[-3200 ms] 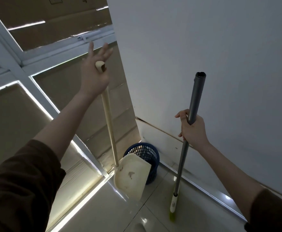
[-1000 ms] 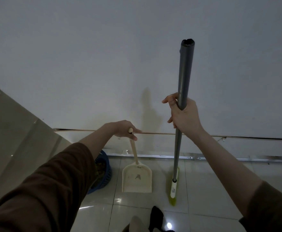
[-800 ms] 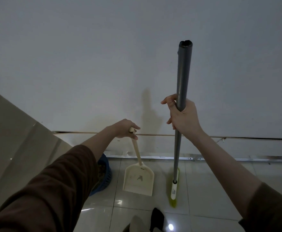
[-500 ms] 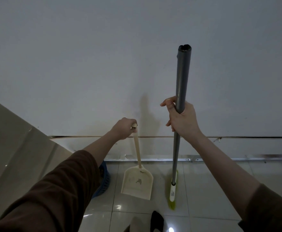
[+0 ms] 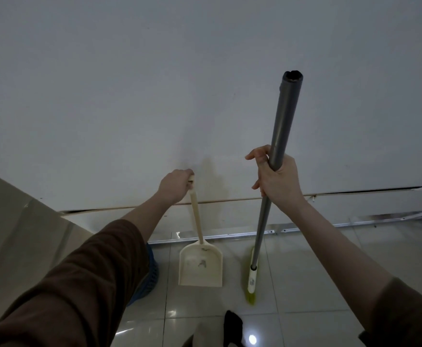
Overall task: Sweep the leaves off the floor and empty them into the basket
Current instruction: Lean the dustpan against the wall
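Swinging down off the blue basket, the cream dustpan hung near upright from the closed left hand, pan mouth beside the broom gripped upright by the right hand, basket nearest the left arm.

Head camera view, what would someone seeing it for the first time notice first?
Probably the grey broom pole rising up the middle right against the pale wall, gripped by the right hand. Next, the cream dustpan standing on the tiled floor at the wall's foot, its handle top in the left hand. A blue basket peeks out behind the brown left sleeve.
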